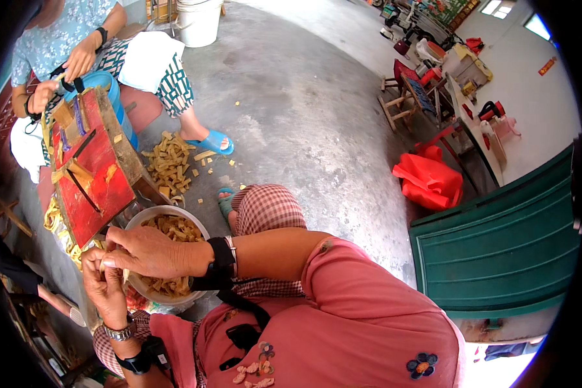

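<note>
My left hand and my right hand meet at their fingertips, both pinched closed. A bit of something pale shows between the fingers; it is too small to name. Just under my right hand and wrist stands a round pale bowl. It holds many yellow-brown cut strips, partly hidden by my right hand. Beyond my fingers is a low red-topped bench. On it lie a dark thin blade-like bar, a small wooden block and a purple-handled tool.
Across the bench a co-worker's hands work above a blue bucket. A pile of yellow-brown pieces lies on the concrete floor. A white bucket stands behind; a red plastic bag and a green door are at right.
</note>
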The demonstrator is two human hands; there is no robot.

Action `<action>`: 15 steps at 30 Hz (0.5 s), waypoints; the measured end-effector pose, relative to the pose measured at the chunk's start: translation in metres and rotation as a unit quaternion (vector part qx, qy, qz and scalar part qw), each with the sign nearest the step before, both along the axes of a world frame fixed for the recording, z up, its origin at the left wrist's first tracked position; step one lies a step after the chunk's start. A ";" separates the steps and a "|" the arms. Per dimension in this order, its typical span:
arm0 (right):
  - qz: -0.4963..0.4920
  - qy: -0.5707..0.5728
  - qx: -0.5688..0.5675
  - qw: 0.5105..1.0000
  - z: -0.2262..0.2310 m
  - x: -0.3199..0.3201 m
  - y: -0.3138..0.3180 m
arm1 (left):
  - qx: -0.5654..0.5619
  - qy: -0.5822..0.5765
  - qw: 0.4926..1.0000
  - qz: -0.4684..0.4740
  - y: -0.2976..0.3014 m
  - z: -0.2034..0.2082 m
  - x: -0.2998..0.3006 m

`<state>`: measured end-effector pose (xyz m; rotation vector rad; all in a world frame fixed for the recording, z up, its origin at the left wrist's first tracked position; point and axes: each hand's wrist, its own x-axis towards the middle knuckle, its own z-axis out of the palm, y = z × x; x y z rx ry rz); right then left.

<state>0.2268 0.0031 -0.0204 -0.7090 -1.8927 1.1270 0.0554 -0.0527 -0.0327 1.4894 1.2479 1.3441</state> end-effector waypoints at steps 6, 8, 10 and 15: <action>-0.010 0.049 0.074 0.996 -0.009 -0.004 0.002 | -0.056 -0.164 0.985 0.005 0.002 0.020 0.013; 0.007 0.049 0.069 0.996 -0.003 -0.003 0.002 | -0.045 -0.194 0.980 0.028 0.001 0.021 0.014; 0.041 0.049 0.029 0.998 -0.002 -0.003 0.004 | -0.073 -0.192 0.979 -0.007 -0.001 0.018 0.001; 0.089 0.144 -0.021 0.985 -0.013 -0.012 0.006 | -0.034 -0.070 0.997 0.017 0.003 0.009 -0.003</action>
